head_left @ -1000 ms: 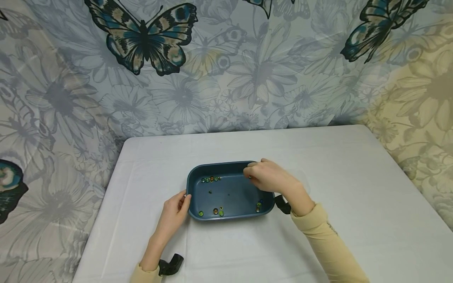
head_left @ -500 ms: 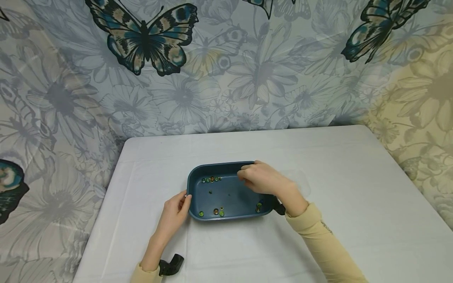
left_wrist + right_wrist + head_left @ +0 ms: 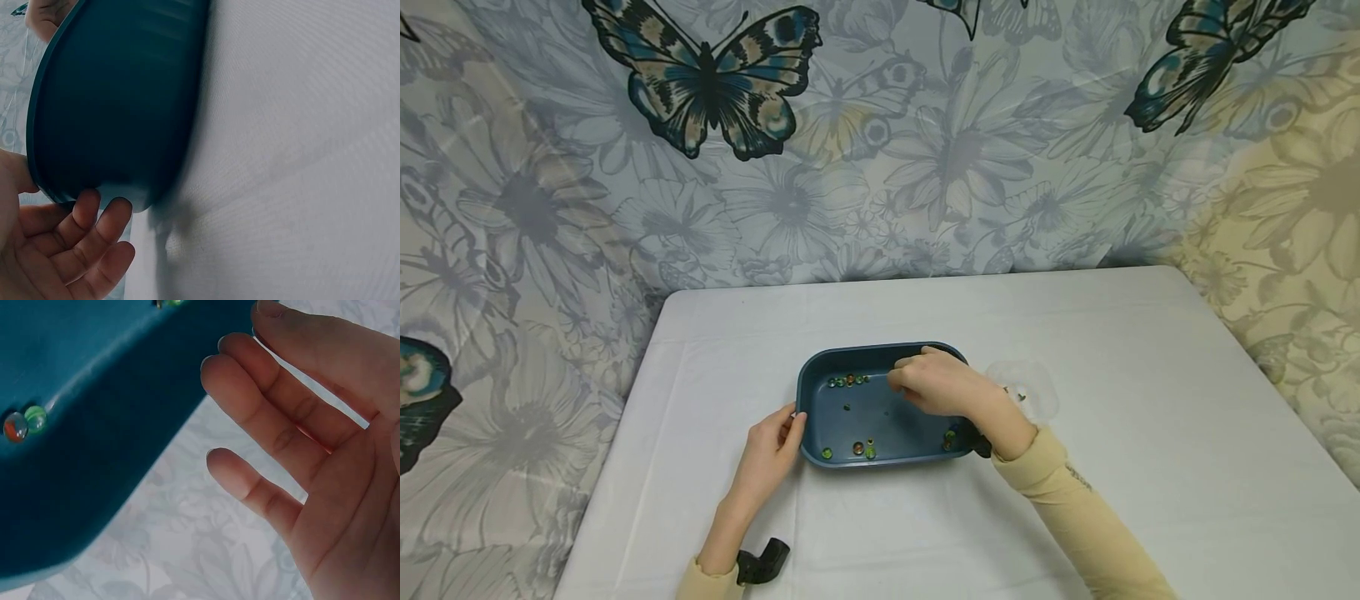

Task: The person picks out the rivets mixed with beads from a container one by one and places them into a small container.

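Observation:
A dark blue rectangular tray (image 3: 895,460) holds several small glass marbles. One row of marbles (image 3: 850,380) lies along its back left, others near the front edge and front right corner. My left hand (image 3: 766,446) grips the tray's left end, thumb at the rim and fingers underneath in the left wrist view. My right hand (image 3: 943,383) hovers over the tray's back right part, fingers bent and pointing left. In the right wrist view its thumb tip is close to the index finger, and whether anything is between them is hidden. An orange-and-clear marble (image 3: 15,427) touches a green marble (image 3: 35,419) there.
A clear shallow dish (image 3: 1041,379) with a few small dark bits stands right of the tray, partly behind the right forearm. White cloth covers the table (image 3: 1150,400). Behind rises a butterfly-patterned backdrop (image 3: 850,208). Black wrist mounts (image 3: 763,561) sit on both wrists.
My right hand has moved left, further over the tray, uncovering the clear dish at right. The left hand and tray stay in place.

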A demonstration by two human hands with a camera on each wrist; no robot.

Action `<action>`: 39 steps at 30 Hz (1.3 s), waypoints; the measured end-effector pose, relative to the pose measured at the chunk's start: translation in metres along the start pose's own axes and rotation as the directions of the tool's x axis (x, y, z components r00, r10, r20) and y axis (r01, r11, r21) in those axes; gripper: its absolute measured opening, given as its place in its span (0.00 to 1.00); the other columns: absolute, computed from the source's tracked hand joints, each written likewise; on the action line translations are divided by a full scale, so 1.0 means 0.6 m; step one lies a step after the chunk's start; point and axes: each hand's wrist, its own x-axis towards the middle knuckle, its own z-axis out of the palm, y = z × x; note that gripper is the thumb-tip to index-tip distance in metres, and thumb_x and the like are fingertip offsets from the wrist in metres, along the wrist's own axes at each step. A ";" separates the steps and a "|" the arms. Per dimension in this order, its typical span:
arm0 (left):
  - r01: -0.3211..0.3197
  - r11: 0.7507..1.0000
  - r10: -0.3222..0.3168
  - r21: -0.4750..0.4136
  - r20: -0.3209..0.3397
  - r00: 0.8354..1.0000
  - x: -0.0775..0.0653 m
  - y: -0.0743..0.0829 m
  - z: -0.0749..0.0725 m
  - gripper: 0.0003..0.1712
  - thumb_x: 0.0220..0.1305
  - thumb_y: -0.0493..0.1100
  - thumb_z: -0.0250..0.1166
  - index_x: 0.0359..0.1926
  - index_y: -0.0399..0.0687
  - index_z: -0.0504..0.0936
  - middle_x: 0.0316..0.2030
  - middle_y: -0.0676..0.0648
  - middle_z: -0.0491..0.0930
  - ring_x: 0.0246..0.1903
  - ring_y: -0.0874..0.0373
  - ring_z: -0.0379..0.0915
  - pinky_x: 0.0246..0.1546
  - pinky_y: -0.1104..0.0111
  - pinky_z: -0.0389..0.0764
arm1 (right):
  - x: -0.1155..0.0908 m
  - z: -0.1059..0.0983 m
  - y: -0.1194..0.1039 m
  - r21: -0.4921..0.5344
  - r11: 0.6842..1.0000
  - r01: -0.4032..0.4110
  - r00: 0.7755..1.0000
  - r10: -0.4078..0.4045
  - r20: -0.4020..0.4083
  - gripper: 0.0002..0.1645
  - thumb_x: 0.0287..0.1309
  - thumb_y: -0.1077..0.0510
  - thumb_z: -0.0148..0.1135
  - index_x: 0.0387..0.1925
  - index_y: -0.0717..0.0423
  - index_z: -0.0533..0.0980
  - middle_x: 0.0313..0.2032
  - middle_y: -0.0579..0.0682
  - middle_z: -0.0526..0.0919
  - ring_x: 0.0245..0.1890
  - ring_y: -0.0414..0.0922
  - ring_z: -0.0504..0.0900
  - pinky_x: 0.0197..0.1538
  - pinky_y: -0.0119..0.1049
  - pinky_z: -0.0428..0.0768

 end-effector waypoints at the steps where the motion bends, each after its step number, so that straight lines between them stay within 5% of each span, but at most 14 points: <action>1: 0.001 1.000 -0.001 0.001 0.000 1.000 0.000 0.000 0.000 0.14 0.68 0.41 0.56 0.46 0.35 0.80 0.20 0.54 0.71 0.19 0.64 0.64 0.19 0.73 0.68 | 0.001 0.001 -0.001 0.001 1.000 0.000 1.000 0.000 0.007 0.07 0.53 0.66 0.63 0.33 0.53 0.80 0.30 0.45 0.79 0.27 0.40 0.76 0.32 0.34 0.68; 11: -0.002 1.000 0.002 -0.010 0.010 1.000 0.000 -0.001 -0.001 0.16 0.69 0.43 0.55 0.47 0.35 0.79 0.20 0.54 0.70 0.18 0.65 0.63 0.18 0.73 0.67 | 0.013 0.006 -0.004 -0.005 1.000 0.016 0.998 -0.016 0.056 0.09 0.55 0.66 0.61 0.27 0.49 0.77 0.26 0.42 0.75 0.24 0.38 0.70 0.32 0.34 0.62; 39: 0.006 1.000 -0.006 -0.005 0.003 1.000 0.001 0.000 -0.001 0.15 0.68 0.41 0.56 0.47 0.35 0.79 0.20 0.55 0.71 0.18 0.64 0.64 0.18 0.73 0.69 | 0.052 0.035 -0.004 -0.028 0.995 0.093 0.981 -0.086 0.176 0.06 0.56 0.65 0.62 0.34 0.53 0.81 0.33 0.45 0.83 0.31 0.41 0.78 0.32 0.33 0.67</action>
